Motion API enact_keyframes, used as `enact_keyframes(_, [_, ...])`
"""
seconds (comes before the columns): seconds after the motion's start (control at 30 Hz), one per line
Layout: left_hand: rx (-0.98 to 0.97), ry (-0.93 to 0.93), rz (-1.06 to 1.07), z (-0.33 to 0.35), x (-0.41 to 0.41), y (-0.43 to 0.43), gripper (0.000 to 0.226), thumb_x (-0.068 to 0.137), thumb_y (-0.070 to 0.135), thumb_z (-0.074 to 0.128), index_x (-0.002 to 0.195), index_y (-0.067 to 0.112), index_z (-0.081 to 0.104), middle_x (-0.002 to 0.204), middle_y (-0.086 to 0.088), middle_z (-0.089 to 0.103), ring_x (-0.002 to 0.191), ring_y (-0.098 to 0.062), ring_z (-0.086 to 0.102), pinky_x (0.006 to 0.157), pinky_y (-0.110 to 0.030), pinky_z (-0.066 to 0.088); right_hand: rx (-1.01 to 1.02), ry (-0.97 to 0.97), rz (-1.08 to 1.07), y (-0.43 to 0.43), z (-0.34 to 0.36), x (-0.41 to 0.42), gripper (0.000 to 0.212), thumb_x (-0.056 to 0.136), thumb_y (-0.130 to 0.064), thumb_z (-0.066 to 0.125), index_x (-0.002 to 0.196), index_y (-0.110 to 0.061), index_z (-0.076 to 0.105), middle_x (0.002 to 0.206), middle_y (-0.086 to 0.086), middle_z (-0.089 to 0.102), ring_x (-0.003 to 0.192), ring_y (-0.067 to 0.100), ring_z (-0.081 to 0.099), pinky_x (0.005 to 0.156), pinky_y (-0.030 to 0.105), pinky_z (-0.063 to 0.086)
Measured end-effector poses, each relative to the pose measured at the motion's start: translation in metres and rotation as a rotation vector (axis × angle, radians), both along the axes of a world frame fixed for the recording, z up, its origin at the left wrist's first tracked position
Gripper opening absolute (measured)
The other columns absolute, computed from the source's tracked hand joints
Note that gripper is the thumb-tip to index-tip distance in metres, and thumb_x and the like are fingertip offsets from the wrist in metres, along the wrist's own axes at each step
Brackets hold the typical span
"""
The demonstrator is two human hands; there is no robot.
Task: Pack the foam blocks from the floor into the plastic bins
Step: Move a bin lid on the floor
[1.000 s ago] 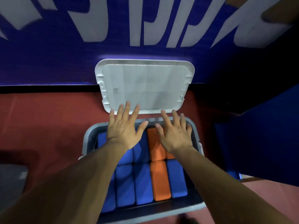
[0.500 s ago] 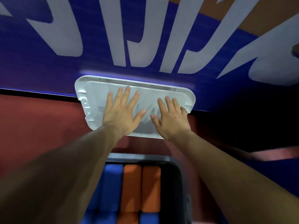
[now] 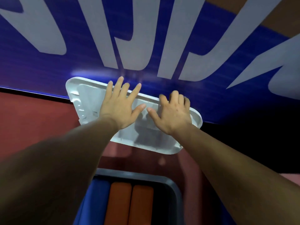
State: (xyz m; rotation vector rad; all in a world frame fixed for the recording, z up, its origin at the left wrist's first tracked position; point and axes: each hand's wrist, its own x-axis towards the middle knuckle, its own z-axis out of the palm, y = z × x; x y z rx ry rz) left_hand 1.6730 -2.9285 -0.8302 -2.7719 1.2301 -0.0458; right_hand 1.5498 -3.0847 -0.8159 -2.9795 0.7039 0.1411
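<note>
we are laying our left hand [image 3: 118, 108] flat on the white lid [image 3: 86, 98], its fingers [image 3: 121, 86] straight and spread, tips reaching past the far rim, gripping nothing. our right hand [image 3: 172, 114] is hooking its curled fingers [image 3: 174, 96] over that same rim, thumb stretched out. the lid is leaning tilted against the blue banner [image 3: 48, 70] above the red floor [image 3: 32, 119]. two orange foam blocks [image 3: 120, 203] and a blue block [image 3: 95, 197] are sitting in the plastic bin [image 3: 172, 184] below our arms.

Left hand [image 3: 119, 108]: flat on the white lid [image 3: 87, 98], fingers spread straight.
Right hand [image 3: 172, 112]: fingers curled over the lid's far edge.
Lid: tilted, by the blue banner [image 3: 48, 70].
Bin [image 3: 172, 182]: two orange foam blocks [image 3: 121, 203] beside a blue block [image 3: 95, 195].
</note>
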Motion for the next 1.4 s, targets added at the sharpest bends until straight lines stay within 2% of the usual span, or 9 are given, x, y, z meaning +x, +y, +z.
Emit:
enact_keyframes(0.1, [-0.028,0.006,-0.041,0.001,0.001,0.008,0.08,0.097,0.066,-0.004,0.159,0.025,0.026,0.141,-0.011,0.055,0.14,-0.033,0.04,0.122,-0.053,0.017,0.016,0.034,0.076,0.013,0.006,-0.015,0.065,0.098,-0.075,0.019,0.12,-0.023,0.052,0.111,0.007,0.05,0.094,0.028,0.056,0.089,0.042,0.044])
enact_keyframes(0.2, [-0.09,0.04,-0.104,0.004,0.002,0.025,0.086,0.097,0.066,0.0,0.133,0.02,0.062,0.108,-0.006,0.07,0.108,-0.029,0.061,0.113,-0.047,0.034,0.063,0.106,0.111,0.03,0.011,-0.032,0.064,0.097,-0.076,0.014,0.114,-0.023,0.047,0.08,-0.001,0.054,0.08,0.03,0.061,0.068,0.038,0.039])
enact_keyframes(0.3, [-0.094,0.011,-0.119,0.008,-0.008,0.048,0.087,0.099,0.063,-0.001,0.102,0.019,0.073,0.085,-0.001,0.065,0.085,-0.025,0.057,0.091,-0.041,0.04,0.076,0.082,0.06,0.049,0.014,-0.041,0.067,0.095,-0.074,0.009,0.099,-0.022,0.052,0.085,0.005,0.061,0.087,0.032,0.062,0.075,0.042,0.041])
enact_keyframes(0.5, [-0.253,0.025,-0.076,0.041,-0.045,0.107,0.07,0.101,0.059,0.013,0.143,0.025,0.057,0.088,-0.002,0.062,0.093,-0.028,0.056,0.102,-0.05,0.034,-0.03,0.043,0.004,0.106,0.059,-0.069,0.083,0.093,-0.075,0.007,0.108,-0.02,0.068,0.106,0.009,0.066,0.101,0.03,0.062,0.094,0.044,0.038])
enact_keyframes(0.77, [-0.372,0.018,-0.09,0.086,-0.13,0.223,0.061,0.104,0.057,0.026,0.142,0.022,0.058,0.097,-0.005,0.061,0.097,-0.031,0.056,0.105,-0.053,0.036,-0.04,-0.024,-0.08,0.225,0.089,-0.154,0.084,0.092,-0.078,0.006,0.096,-0.013,0.058,0.096,0.011,0.06,0.093,0.036,0.058,0.078,0.046,0.044])
enact_keyframes(1.0, [-0.277,0.052,0.066,0.054,-0.232,0.324,0.067,0.099,0.053,0.029,0.156,0.019,0.036,0.107,-0.012,0.055,0.103,-0.035,0.051,0.108,-0.055,0.03,-0.149,-0.092,0.14,0.297,0.061,-0.223,0.078,0.099,-0.071,0.017,0.089,-0.007,0.06,0.083,0.011,0.055,0.072,0.032,0.051,0.066,0.044,0.044])
enact_keyframes(1.17, [-0.209,0.043,0.156,0.03,-0.309,0.368,0.068,0.096,0.05,0.029,0.157,0.021,0.032,0.11,-0.015,0.053,0.102,-0.036,0.046,0.107,-0.057,0.03,-0.021,-0.02,0.145,0.348,0.025,-0.291,0.072,0.102,-0.065,0.022,0.102,-0.007,0.065,0.087,0.011,0.062,0.074,0.034,0.057,0.063,0.043,0.045])
enact_keyframes(1.3, [-0.228,0.17,0.113,0.0,-0.378,0.391,0.063,0.104,0.056,0.02,0.156,0.024,0.032,0.11,-0.012,0.059,0.097,-0.035,0.055,0.096,-0.051,0.037,0.186,0.184,0.152,0.389,-0.005,-0.337,0.095,0.096,-0.067,-0.01,0.118,-0.011,0.062,0.101,0.01,0.069,0.088,0.033,0.064,0.069,0.041,0.05])
enact_keyframes(1.4, [-0.226,0.236,0.097,-0.02,-0.408,0.406,0.06,0.106,0.054,0.026,0.153,0.021,0.043,0.112,-0.009,0.06,0.098,-0.032,0.058,0.093,-0.047,0.04,0.25,0.124,0.115,0.41,-0.023,-0.369,0.077,0.102,-0.064,0.004,0.111,-0.014,0.061,0.092,0.008,0.069,0.08,0.031,0.066,0.059,0.039,0.053])
